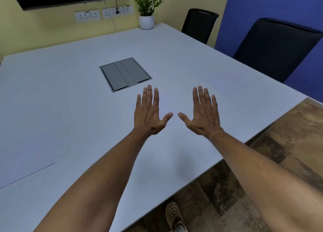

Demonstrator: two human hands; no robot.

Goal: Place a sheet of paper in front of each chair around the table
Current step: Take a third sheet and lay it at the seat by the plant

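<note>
1. While both arms are stretched out over the white desk (70,109), the left hand (148,113) and right hand (202,113) are held flat, palms down, fingers spread, with nothing gripped.
2. One sheet of paper (227,83) is seen lying flat near the desk's right edge, in front of the nearer black chair (274,48).
3. A second sheet (21,169) is laid at the lower left, cut off by the frame.
4. A faint paper edge is visible between the thumbs; whether the hands touch it cannot be told.
5. A farther chair (199,24), a potted plant (146,10) and a grey cable hatch (125,73) are also seen.
</note>
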